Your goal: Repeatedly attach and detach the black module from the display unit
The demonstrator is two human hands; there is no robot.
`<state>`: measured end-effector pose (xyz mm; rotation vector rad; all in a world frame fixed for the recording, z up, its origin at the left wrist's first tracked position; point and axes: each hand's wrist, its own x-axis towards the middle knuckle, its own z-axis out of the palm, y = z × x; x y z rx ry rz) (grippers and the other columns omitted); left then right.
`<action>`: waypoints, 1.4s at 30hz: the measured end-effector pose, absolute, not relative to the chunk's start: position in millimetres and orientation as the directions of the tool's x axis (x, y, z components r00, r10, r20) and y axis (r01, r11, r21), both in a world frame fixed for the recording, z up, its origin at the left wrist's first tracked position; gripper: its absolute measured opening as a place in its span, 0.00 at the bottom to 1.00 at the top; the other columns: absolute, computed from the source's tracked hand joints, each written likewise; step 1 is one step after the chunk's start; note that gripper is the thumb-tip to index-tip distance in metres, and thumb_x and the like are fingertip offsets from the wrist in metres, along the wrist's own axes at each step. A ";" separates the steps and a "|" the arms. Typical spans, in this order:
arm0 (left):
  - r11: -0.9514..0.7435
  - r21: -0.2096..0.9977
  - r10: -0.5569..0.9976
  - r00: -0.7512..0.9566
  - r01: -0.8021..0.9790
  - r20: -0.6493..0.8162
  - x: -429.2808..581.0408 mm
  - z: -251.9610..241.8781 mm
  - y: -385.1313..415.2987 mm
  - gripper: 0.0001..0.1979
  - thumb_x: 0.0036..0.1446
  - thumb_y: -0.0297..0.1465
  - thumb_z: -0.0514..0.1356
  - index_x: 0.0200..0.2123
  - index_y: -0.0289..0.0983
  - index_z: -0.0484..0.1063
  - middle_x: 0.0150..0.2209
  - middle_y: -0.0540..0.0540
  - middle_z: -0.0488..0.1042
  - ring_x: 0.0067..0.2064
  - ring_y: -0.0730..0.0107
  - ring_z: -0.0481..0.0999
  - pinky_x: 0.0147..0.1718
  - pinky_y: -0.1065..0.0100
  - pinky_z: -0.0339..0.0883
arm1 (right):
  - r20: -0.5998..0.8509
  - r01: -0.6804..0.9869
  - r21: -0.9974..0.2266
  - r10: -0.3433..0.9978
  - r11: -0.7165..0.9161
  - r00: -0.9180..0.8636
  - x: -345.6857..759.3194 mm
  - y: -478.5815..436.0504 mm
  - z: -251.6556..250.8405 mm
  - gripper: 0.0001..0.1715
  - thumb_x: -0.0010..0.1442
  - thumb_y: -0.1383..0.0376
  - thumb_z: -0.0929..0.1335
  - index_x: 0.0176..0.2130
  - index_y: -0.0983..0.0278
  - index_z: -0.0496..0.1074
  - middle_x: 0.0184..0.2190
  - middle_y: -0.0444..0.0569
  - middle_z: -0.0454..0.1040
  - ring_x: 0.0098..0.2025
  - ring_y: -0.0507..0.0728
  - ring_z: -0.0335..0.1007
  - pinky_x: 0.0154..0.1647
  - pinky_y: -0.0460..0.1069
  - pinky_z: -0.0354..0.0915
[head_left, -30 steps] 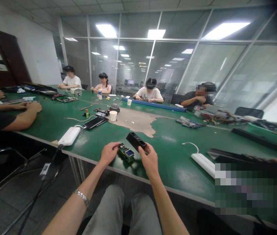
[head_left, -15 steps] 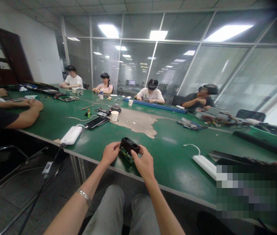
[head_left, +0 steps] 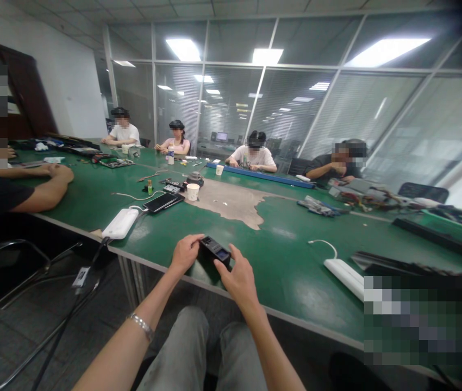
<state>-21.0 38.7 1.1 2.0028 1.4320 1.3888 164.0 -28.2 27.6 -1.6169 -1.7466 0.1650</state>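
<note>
Near the table's front edge, a small black box-shaped device (head_left: 216, 250) with buttons and a little dark screen on top is between my hands. My left hand (head_left: 186, 254) pinches its far left end with thumb and fingers. At the near right end, my right hand (head_left: 239, 274) grips it with the thumb on the near side and fingers on the other. No circuit board shows now; the black casing covers that part. The underside of the device is hidden.
A white power strip (head_left: 120, 224), a dark phone (head_left: 161, 202) and a paper cup (head_left: 192, 191) lie to the left. Another white strip (head_left: 343, 277) is on the right. Several people sit around the green table (head_left: 280, 260), one close on my left.
The black casing, earlier tilted up above a green circuit board, has come down over it. Its buttons and screen now face up. Both hands keep hold at the two ends.
</note>
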 end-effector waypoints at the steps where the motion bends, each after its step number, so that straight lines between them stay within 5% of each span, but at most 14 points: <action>1: -0.442 0.704 0.856 0.027 0.555 0.516 -20.7 1.3 38.5 0.18 0.59 0.25 0.51 0.47 0.41 0.76 0.48 0.48 0.77 0.51 0.67 0.75 0.54 0.65 0.65 | 0.427 0.809 -0.548 0.903 0.213 0.052 165.0 -28.8 24.3 0.37 0.56 0.54 0.67 0.60 0.69 0.62 0.50 0.58 0.73 0.51 0.63 0.69 0.53 0.56 0.62; 10: -0.399 0.731 0.880 0.006 0.553 0.476 -19.0 2.7 39.5 0.19 0.62 0.29 0.51 0.54 0.39 0.71 0.54 0.46 0.74 0.55 0.67 0.72 0.57 0.64 0.63 | 0.463 0.745 -0.627 0.878 0.229 0.119 153.9 -28.2 12.2 0.31 0.58 0.55 0.65 0.57 0.66 0.65 0.51 0.57 0.73 0.51 0.62 0.70 0.52 0.54 0.63; 21: -0.308 0.722 0.933 0.047 0.619 0.358 -17.5 5.6 38.7 0.26 0.58 0.32 0.56 0.61 0.39 0.63 0.56 0.44 0.71 0.52 0.63 0.74 0.54 0.64 0.65 | 0.453 0.834 -0.540 0.874 0.113 0.175 119.7 -26.1 17.6 0.28 0.59 0.54 0.66 0.54 0.66 0.66 0.44 0.56 0.75 0.44 0.64 0.71 0.44 0.53 0.61; 33: -0.282 0.721 0.936 0.016 0.633 0.352 -16.2 2.9 38.3 0.26 0.58 0.30 0.57 0.61 0.40 0.63 0.53 0.46 0.74 0.50 0.65 0.75 0.52 0.66 0.66 | 0.506 0.570 -0.790 0.765 0.226 0.397 149.9 -11.2 57.1 0.31 0.55 0.48 0.66 0.52 0.63 0.70 0.42 0.53 0.76 0.41 0.59 0.73 0.43 0.51 0.64; 42: -0.313 0.694 0.926 0.047 0.648 0.374 -17.1 4.4 36.6 0.24 0.59 0.31 0.56 0.59 0.40 0.66 0.55 0.44 0.72 0.55 0.63 0.72 0.54 0.64 0.65 | 0.467 0.702 -0.703 0.817 0.112 0.337 175.3 -3.5 12.3 0.32 0.57 0.48 0.65 0.53 0.66 0.69 0.43 0.57 0.75 0.45 0.62 0.71 0.46 0.53 0.63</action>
